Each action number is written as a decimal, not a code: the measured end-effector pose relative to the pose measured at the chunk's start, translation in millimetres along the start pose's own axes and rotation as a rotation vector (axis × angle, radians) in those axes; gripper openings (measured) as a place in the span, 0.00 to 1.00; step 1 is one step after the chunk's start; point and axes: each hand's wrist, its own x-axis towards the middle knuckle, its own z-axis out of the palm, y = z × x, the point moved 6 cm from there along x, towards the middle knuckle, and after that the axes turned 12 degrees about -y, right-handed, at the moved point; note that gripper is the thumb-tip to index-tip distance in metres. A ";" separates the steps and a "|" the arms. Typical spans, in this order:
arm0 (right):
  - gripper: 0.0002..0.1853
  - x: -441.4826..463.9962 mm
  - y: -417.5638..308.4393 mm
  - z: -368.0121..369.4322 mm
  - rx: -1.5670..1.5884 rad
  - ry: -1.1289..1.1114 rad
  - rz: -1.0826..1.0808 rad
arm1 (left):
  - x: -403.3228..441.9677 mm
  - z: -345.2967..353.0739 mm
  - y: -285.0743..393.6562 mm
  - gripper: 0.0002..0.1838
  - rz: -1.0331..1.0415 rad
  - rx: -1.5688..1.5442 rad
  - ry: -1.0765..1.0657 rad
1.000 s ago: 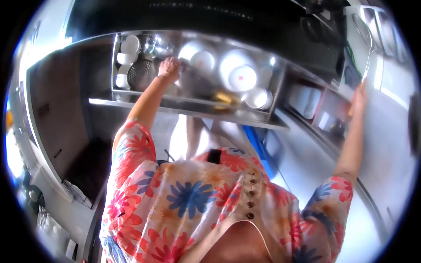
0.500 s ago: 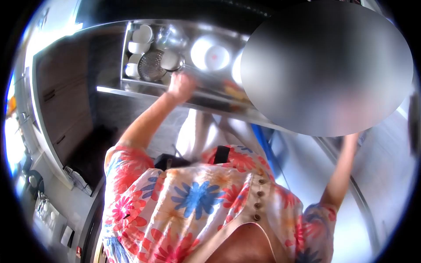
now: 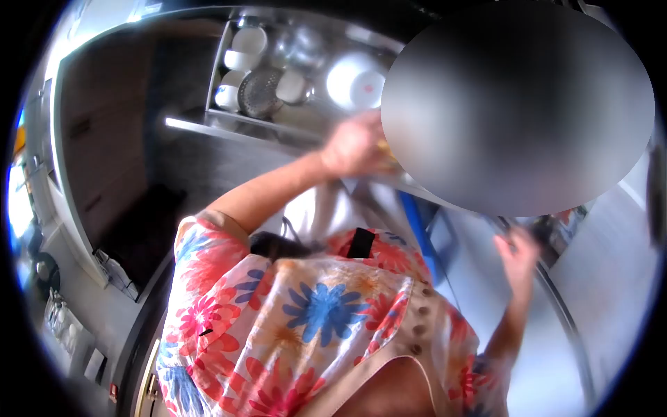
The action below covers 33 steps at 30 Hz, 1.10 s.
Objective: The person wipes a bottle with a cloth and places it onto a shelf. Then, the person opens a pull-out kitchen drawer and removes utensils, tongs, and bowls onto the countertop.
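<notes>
Drawer is out at the far side of the scene, front edge toward the body, long axis running left to right, with the right end sitting a bit nearer than the left. Its right part is lost under a grey blur, so can't tell where it ends. Left hand is over the near edge, right of the visible part, fingers curled and motion-blurred; a yellow bit shows right at the fingers, can't tell if gripped or just beside. Right hand is well apart, to the right and nearer, thumb and fingers spread open, just left of a dark item. Drawer load, left to right: white cups against the left wall, colander just right of them, pale bowl at its right rim, blurry glassware behind, then white plates next to the grey blur. Room: bare drawer floor between bowl and plates, tight around colander and cups. In front of the drawer's left half, open grey gap before the shirt; legs fill the middle, with a blue item just right of them.
</notes>
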 end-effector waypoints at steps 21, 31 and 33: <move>0.20 0.2 357.0 -242.2 -0.654 0.844 0.632 | -13.9 126.8 -220.4 0.14 -0.546 0.635 -0.574; 0.22 35.1 404.5 -227.5 -0.190 0.489 0.418 | 2.8 123.5 -217.3 0.14 -0.619 0.562 -0.746; 0.25 24.5 416.7 -225.1 0.050 0.469 0.317 | 6.4 121.2 -214.4 0.18 -0.613 0.594 -0.765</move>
